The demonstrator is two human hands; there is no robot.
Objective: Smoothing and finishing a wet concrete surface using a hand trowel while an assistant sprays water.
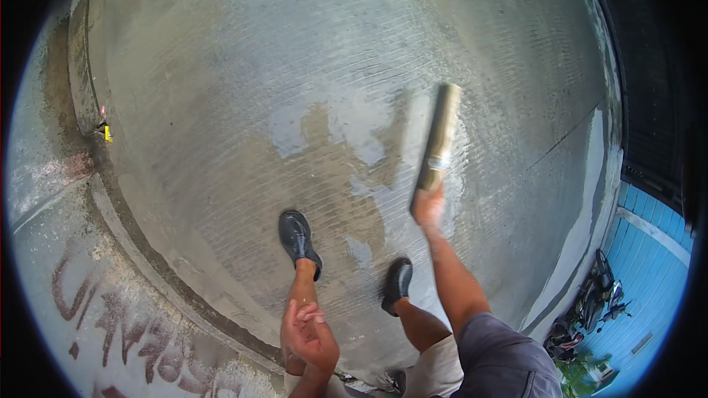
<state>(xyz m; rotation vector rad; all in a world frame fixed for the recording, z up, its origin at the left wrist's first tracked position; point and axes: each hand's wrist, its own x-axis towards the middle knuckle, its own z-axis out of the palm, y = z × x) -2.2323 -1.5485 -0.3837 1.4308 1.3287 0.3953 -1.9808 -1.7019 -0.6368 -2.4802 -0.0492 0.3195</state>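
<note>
My right hand (428, 208) reaches out over the wet concrete and is closed round the lower end of a long tan bar (443, 121) with a dark side. The bar points away from me, clear of the hand's far side, and motion smears it. A small whitish patch shows on it just above my fingers; its exact kind is hard to make out. Close to my body, my left hand (310, 339) is held up in front of my leg, fingers loosely bent and apart, nothing in it.
Wet, grooved concrete (243, 88) with shiny puddles spreads around my black shoes (296, 236). A curb and gutter (169, 265) bend along the left, with a small yellow scrap (108, 133) beside them. At the right stand a light blue wall (653, 265) and a parked motorcycle (596, 298).
</note>
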